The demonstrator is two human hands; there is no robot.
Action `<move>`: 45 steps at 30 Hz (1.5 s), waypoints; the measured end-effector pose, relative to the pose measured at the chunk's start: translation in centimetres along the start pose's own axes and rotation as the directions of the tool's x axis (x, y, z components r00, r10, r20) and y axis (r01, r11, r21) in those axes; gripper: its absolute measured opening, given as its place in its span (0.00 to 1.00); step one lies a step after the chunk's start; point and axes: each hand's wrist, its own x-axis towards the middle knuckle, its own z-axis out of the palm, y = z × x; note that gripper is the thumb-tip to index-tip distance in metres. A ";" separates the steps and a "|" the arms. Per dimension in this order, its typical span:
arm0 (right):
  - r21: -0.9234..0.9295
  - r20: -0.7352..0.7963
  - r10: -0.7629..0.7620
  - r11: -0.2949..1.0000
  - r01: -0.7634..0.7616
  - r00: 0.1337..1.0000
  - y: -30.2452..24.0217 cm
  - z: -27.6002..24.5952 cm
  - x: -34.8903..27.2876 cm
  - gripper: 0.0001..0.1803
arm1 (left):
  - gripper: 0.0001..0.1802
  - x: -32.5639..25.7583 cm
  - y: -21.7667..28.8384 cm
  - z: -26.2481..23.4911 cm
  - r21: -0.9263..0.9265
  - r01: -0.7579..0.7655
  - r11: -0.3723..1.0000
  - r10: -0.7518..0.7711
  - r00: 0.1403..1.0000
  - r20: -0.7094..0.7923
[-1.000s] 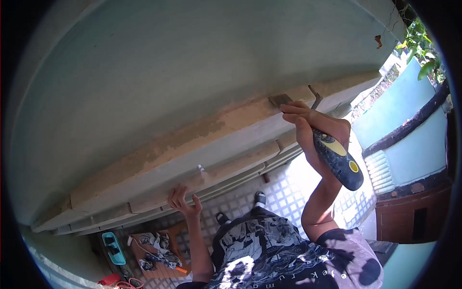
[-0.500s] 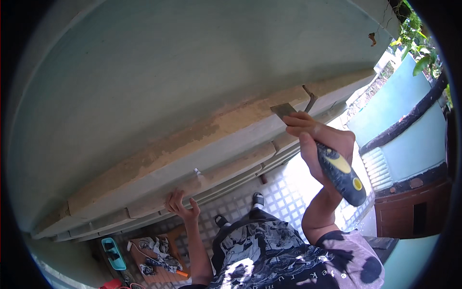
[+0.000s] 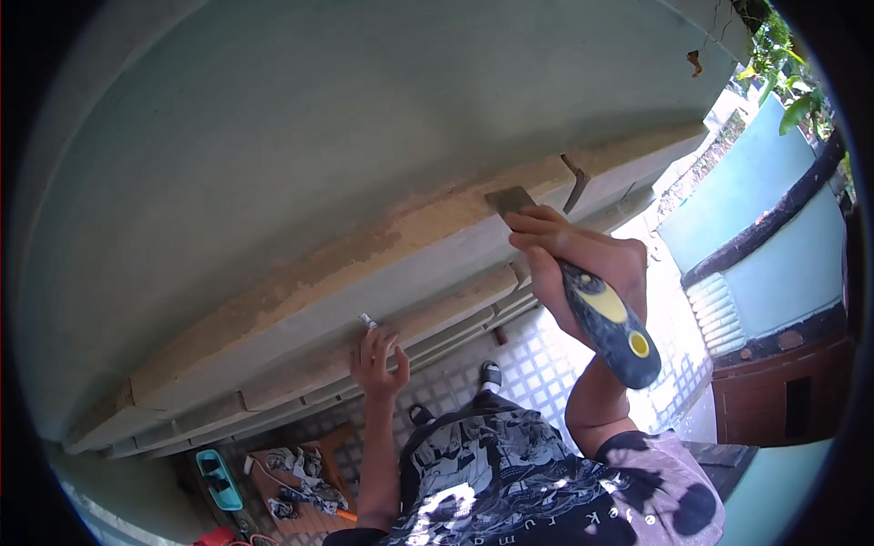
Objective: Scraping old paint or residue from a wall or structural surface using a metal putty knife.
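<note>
My right hand (image 3: 583, 259) is wrapped round a scraper (image 3: 605, 318) with a dark, yellow-marked handle and a flat metal blade. Its blade lies against the tan, patchy upper ledge (image 3: 364, 259) of a pale green wall, left of a dark gap in that ledge. Lower down, my left hand (image 3: 378, 364) is at the stepped moulding, thumb apart from the curled fingers. Just beyond its fingertips, a small white cylindrical thing (image 3: 367, 320) sticks out by the lower ledge (image 3: 455, 305); whether the fingers touch it I cannot tell.
Below left, a turquoise tray (image 3: 218, 480) stands beside a wooden stool (image 3: 273, 496) with crumpled patterned cloth and an orange-handled thing on it. My sandalled feet are on tiled floor (image 3: 533, 364). At right are a pale blue wall (image 3: 792, 237) and brown cabinet (image 3: 774, 400).
My right hand and the scraper have shifted left along the upper ledge. My left hand has moved right and up, close to the small white cylinder.
</note>
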 end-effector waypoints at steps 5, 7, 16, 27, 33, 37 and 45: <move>-0.014 -0.035 0.033 0.999 -0.033 0.999 0.0 -0.2 0.7 0.10 | 0.11 0.0 0.0 1.1 -0.009 -0.002 1.000 0.001 0.996 -0.093; 0.024 0.006 0.051 0.998 -0.051 0.999 -0.2 0.0 1.3 0.10 | 0.12 0.4 -0.3 1.1 0.062 -0.010 0.998 0.014 0.997 -0.072; -0.012 0.016 0.051 0.999 -0.051 0.999 0.1 -0.4 1.5 0.11 | 0.09 0.3 -0.3 1.1 0.064 -0.024 0.998 0.033 0.990 -0.135; -0.058 0.004 0.054 0.997 -0.054 0.999 0.1 -0.9 0.6 0.11 | 0.03 0.3 -0.1 1.9 0.112 -0.021 0.993 0.040 0.986 -0.165; 0.024 -0.136 0.054 0.998 -0.051 0.989 1.9 -0.4 1.4 0.07 | 0.04 -0.1 -0.8 2.2 0.124 -0.015 0.992 0.037 0.984 -0.175; -0.028 -0.071 0.036 0.999 -0.038 0.997 1.6 -2.2 0.2 0.07 | 0.04 0.1 -0.7 2.2 0.137 -0.033 0.990 0.056 0.985 -0.163; -0.031 -0.059 0.152 0.988 -0.154 0.987 1.7 -2.6 0.9 0.10 | 0.04 0.1 -0.5 1.8 0.135 -0.029 0.990 0.052 0.984 -0.168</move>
